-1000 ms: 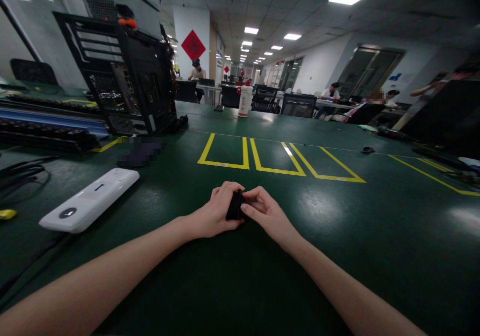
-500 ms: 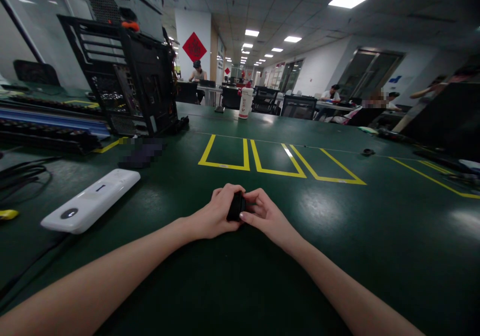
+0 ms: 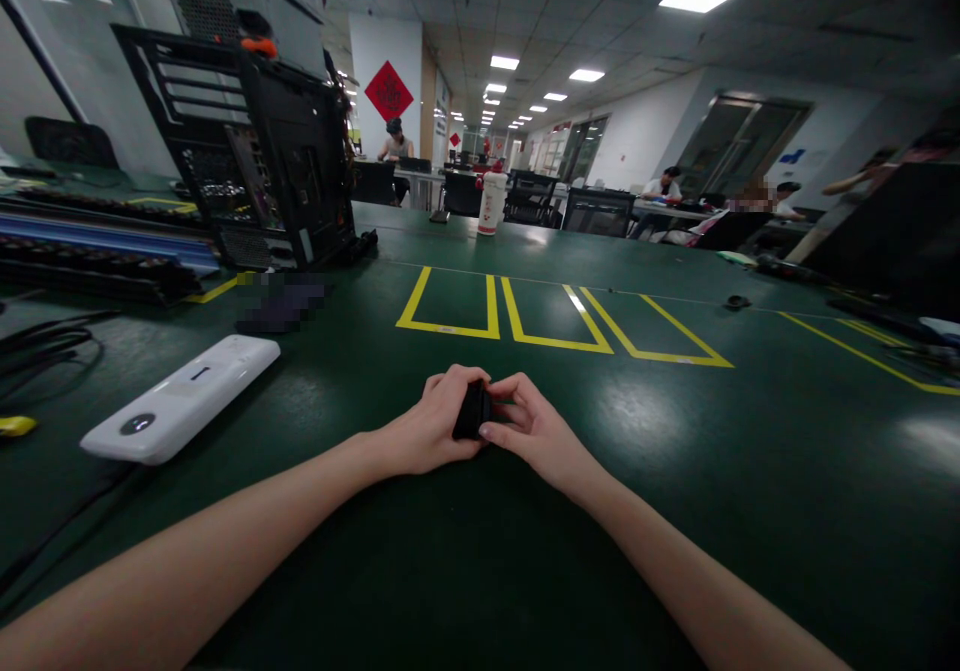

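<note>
A small black block-like object (image 3: 470, 412) is held between my two hands, low over the green table (image 3: 420, 581). My left hand (image 3: 431, 423) is wrapped round its left side, with the thumb below and the fingers over the top. On the other side my right hand (image 3: 534, 431) pinches the object's right edge between thumb and fingertips. The fingers cover much of it, so its exact kind cannot be made out.
A white oblong device (image 3: 184, 396) with a black cable lies at left. Behind it stands an open black computer case (image 3: 292, 171). Yellow tape outlines (image 3: 450, 331) mark the table ahead. A white cup (image 3: 491, 203) stands at the far edge. Several people sit beyond.
Both hands keep the same grip on the black object. The view has shifted very slightly; nothing else has visibly moved.
</note>
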The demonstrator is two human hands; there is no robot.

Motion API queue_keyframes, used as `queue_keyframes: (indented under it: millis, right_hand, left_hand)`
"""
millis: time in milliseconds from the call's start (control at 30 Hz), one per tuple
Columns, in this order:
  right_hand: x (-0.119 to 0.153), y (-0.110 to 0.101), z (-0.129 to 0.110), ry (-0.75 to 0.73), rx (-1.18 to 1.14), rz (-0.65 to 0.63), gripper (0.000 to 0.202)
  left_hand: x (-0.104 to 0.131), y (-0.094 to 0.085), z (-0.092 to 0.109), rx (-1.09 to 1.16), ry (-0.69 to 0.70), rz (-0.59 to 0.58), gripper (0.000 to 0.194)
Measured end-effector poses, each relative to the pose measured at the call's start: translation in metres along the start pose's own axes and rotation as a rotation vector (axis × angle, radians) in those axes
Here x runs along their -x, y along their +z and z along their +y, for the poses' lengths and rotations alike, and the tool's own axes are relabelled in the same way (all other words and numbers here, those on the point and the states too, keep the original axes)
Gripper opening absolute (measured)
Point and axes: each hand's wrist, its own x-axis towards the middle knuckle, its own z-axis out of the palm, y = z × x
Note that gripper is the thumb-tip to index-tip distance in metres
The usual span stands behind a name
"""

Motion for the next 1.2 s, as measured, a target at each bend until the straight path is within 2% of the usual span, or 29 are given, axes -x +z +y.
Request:
queue_keyframes:
  millis: [100,233,433,733,967,1200]
  right_hand:
    - [0.0009,0.0004,-0.0006,0.005,-0.028,-0.009,0.028]
    - [-0.0008,0.0020,0.0006,0.015,-0.021,0.053,0.019]
    - [-0.0020,0.0017,0.0007,0.028,0.010,0.061,0.027]
    - [0.0003,-0.0012,0.0015,0.001,-0.034,-0.024,0.034]
    - [-0.0008,0.0018,0.0022,0.012,0.005,0.060,0.017]
    - [-0.0025,0.0011,0.0011,0.025,0.025,0.060,0.028]
  left_hand:
    - [0.0000,0.0009,-0.0013,0.005,-0.008,-0.003,0.055]
    - [-0.0007,0.0038,-0.0035,-0.011,-0.002,0.025,0.057]
    - [-0.0005,0.0027,-0.0014,-0.022,0.018,0.015,0.054]
    - [-0.0002,0.0023,-0.0025,-0.004,0.007,0.009,0.057]
    - [-0.0004,0.0007,-0.0002,0.008,-0.008,0.003,0.055]
    - [-0.0003,0.0022,-0.0015,0.000,0.002,0.023,0.054]
